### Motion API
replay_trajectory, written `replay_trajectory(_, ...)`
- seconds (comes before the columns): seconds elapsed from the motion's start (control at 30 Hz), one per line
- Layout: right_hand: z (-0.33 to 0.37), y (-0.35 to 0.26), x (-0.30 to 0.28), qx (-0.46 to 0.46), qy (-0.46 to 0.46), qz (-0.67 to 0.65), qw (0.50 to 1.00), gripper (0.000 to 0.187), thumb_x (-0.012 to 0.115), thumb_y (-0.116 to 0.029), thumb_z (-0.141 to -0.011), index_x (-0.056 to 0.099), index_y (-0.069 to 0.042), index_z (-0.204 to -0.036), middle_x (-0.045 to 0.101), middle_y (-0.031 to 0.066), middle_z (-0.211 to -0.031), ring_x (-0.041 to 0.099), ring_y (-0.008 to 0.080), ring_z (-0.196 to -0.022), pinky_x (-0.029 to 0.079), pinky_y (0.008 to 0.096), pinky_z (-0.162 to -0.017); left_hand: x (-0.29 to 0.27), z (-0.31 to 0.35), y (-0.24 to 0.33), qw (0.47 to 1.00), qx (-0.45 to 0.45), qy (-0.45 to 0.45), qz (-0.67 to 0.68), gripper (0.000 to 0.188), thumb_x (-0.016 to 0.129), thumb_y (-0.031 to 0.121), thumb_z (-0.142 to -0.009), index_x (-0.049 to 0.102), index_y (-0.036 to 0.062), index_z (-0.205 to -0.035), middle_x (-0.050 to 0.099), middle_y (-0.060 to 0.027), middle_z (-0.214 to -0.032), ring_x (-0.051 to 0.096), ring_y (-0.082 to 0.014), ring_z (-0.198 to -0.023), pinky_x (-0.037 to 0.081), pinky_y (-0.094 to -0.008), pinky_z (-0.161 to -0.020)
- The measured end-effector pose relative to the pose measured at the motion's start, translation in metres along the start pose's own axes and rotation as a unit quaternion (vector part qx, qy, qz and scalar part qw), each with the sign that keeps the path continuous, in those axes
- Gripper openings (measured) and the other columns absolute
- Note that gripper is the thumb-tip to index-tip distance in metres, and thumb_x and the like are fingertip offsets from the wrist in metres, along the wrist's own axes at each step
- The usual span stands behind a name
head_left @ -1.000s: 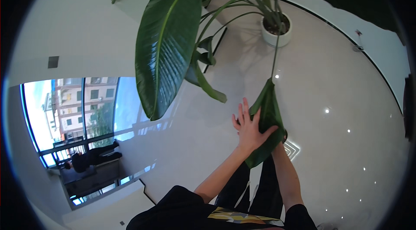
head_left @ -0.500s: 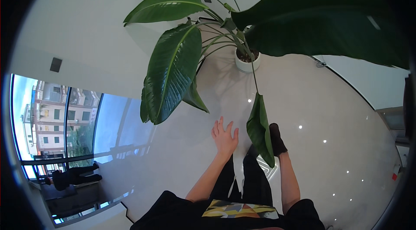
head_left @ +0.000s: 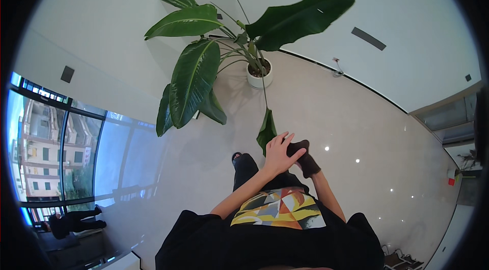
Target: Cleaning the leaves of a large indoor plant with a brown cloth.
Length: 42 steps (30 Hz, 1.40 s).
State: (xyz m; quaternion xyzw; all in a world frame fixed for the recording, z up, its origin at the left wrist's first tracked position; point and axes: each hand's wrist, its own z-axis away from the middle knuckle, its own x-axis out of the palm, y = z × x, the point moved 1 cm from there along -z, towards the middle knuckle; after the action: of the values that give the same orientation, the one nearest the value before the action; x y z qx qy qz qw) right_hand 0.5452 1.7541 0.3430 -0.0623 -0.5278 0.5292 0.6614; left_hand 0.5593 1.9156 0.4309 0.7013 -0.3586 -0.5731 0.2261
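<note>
My left hand (head_left: pixel 277 155) is bare, its fingers stretched out and the thumb apart. It is beside my right hand (head_left: pixel 306 160), overlapping it in the view; whether they touch I cannot tell. Dark brown knit-like cloth, shaped like a glove or mitt, covers my right hand up to the wrist and hides its fingers. Just beyond my left fingers hangs a folded green leaf (head_left: pixel 266 130) on a long thin stem, its lower tip partly hidden by the hand. That stem rises from a tall broad-leaved plant (head_left: pixel 196 84) in a round white pot (head_left: pixel 260 81) of dark soil.
Glossy pale floor tiles (head_left: pixel 351 188) surround the pot. White walls (head_left: pixel 377 76) stand behind it, with a cable (head_left: pixel 337 72) at their foot. A large window (head_left: pixel 46 153) is at left, with a person in dark clothes (head_left: pixel 76 221) near it. Dark chairs or racks (head_left: pixel 402 260) show at lower right.
My left hand has moved right, up to my gloved right hand, which has shifted left. The view has moved back from the plant, so it looks smaller. My feet have changed position.
</note>
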Motion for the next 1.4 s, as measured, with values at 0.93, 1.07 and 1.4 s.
replay_trajectory(0.93, 0.052, -0.088, 0.073, -0.322, 0.196, 0.009, 0.926, 0.040, 0.066, -0.006, -0.087, 0.055, 0.001, -0.124, 0.063, 0.0082, -0.114, 0.061, 0.0160, -0.100, 0.052, 0.0286, -0.087, -0.019, -0.084, 0.078, 0.970, 0.066, -0.089, 0.218, 0.017, 0.071, 0.017, -0.085, 0.068, 0.0004, -0.090, 0.062, -0.0088, -0.096, 0.061, -0.0213, -0.083, 0.048, -0.0298, -0.073)
replay_trajectory(1.07, 0.030, -0.111, 0.062, -0.375, 0.157, -0.026, 0.913, 0.042, 0.065, -0.004, -0.087, 0.053, 0.001, -0.127, 0.061, 0.0091, -0.117, 0.061, 0.0167, -0.102, 0.052, 0.0276, -0.088, -0.001, -0.117, 0.086, 0.977, 0.104, -0.068, 0.175, 0.022, 0.072, 0.016, -0.084, 0.067, 0.0021, -0.100, 0.062, -0.0089, -0.094, 0.062, -0.0226, -0.084, 0.049, -0.0307, -0.075)
replay_trajectory(1.4, -0.023, -0.246, 0.050, -0.427, 0.175, 0.331, 0.823, 0.031, 0.065, -0.007, -0.086, 0.058, -0.002, -0.117, 0.064, 0.0076, -0.109, 0.061, 0.0181, -0.098, 0.049, 0.0294, -0.083, 0.015, -0.176, 0.069, 0.953, 0.221, 0.205, -0.008, 0.065, 0.083, 0.017, -0.072, 0.049, 0.0029, -0.125, 0.038, -0.0192, -0.131, 0.041, -0.0341, -0.116, 0.039, -0.0421, -0.095)
